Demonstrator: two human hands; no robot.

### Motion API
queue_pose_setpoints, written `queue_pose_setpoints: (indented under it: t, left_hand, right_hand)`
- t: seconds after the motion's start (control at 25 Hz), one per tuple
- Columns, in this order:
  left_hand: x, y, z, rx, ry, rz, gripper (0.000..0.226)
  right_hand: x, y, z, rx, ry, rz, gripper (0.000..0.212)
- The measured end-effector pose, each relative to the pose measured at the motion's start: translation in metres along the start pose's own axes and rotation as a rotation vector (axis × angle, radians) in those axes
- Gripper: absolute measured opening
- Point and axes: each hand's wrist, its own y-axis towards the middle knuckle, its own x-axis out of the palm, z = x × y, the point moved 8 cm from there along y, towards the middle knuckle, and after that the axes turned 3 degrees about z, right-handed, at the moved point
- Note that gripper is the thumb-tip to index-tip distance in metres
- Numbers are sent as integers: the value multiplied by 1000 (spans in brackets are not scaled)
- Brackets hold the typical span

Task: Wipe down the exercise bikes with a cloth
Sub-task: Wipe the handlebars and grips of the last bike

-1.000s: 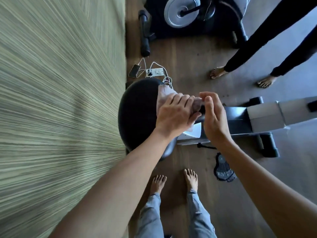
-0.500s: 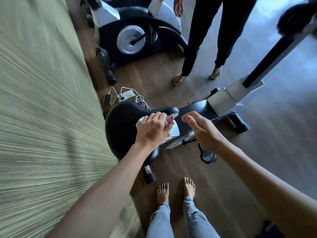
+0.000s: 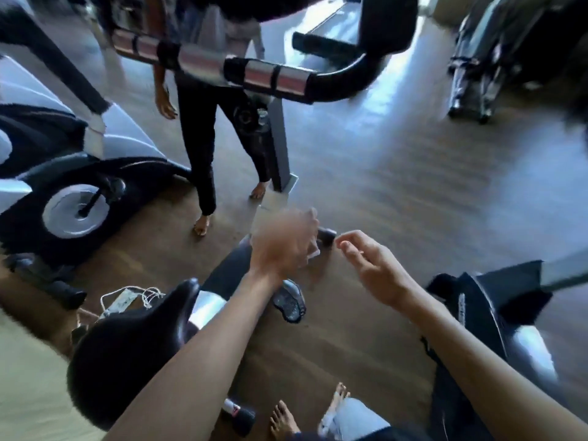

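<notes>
Left hand (image 3: 284, 246) is showing as a motion-blurred shape above the bike frame, ahead of the black saddle (image 3: 127, 348); a pale scrap of cloth (image 3: 313, 251) is sticking out at its right edge, so the fingers appear to be gripping the cloth, though blur is hiding how they are curled. Right hand (image 3: 372, 268) is hanging in the air just to the right of the left one, not touching it; fingers are loosely extended and holding nothing.

Nearest exercise bike: the saddle is sitting at lower left under the left forearm; a grey seat post section (image 3: 206, 308) is showing just ahead of the saddle nose; a pedal (image 3: 291, 300) is lying below the left wrist. The handlebar (image 3: 241, 71) — black grips with silver bands — is crossing the top of the view, blurred; its grey post (image 3: 280, 144) is running down to the wooden floor (image 3: 397, 186).

A second exercise bike (image 3: 73, 173) is standing at far left, white and black, with a silver crank disc. A standing person in black trousers (image 3: 203, 128) is barefoot between the two bikes. A white power strip with tangled cables (image 3: 127, 300) is lying on the floor beside the saddle. The wearer's own bare feet (image 3: 283, 418) and pale jeans cuffs are showing at the bottom edge; dark equipment is sitting at lower right, too blurred to name.
</notes>
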Motion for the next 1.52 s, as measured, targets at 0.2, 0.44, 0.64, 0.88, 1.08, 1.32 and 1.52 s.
queue_pose_setpoints:
  t: [0.2,0.44,0.64,0.88,1.08,1.32,1.52]
  left_hand:
    - [68,37,139,87,-292,-175,45]
    - [123,46,287,-10,-685,-357,29]
    - [146,57,356,-64,-868,-434,30]
    - [148,60,426,-5,-1084,-714,35]
    - [170,107,448,151,-1031,-1018,44]
    - [170,166,477,271,-1148,-1198,43]
    - [179,211,498,179,-1225,-1059,53]
  right_hand:
    - [-103,-50,59,175,42,194,15]
    - [-202,-99,97,278,216,464,56]
    - [-263,-114,97,252,360,683,41]
    - [-322,-116,98,163,465,886,32]
    - [-386,-112,83,84,458,965,32]
    - [-456,-70,69,89,301,992,26]
    - [-487,-46,67,111,129,1252,35]
